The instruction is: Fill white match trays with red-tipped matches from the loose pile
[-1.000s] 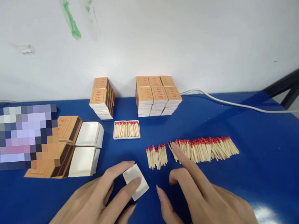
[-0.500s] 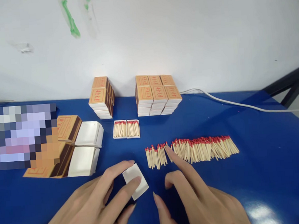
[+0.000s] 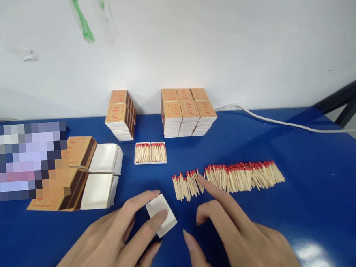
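Note:
An empty white matchbox tray (image 3: 154, 208) lies tilted under the fingers of my left hand (image 3: 112, 239). One finger rests on its far edge, another presses inside it, and the thumb is close to the near side. My right hand (image 3: 243, 234) has its fingers apart and holds nothing. Its index fingertip touches the matches between a small group of red-tipped matches (image 3: 184, 188) and a longer row of matches (image 3: 245, 177). Beyond them, two trays filled with matches (image 3: 150, 153) sit side by side.
At the back by the wall stand a narrow stack of matchboxes (image 3: 117, 113) and a wider stack (image 3: 189, 110). On the left are white trays (image 3: 97, 192), matchbox sleeves (image 3: 80, 150) and a blurred-out object (image 3: 30, 160). A white cable (image 3: 274, 120) runs along the back right.
My left hand and the tray stay in place. By my right index fingertip, the matches at the small group's right end have shifted slightly; the hand itself has barely moved.

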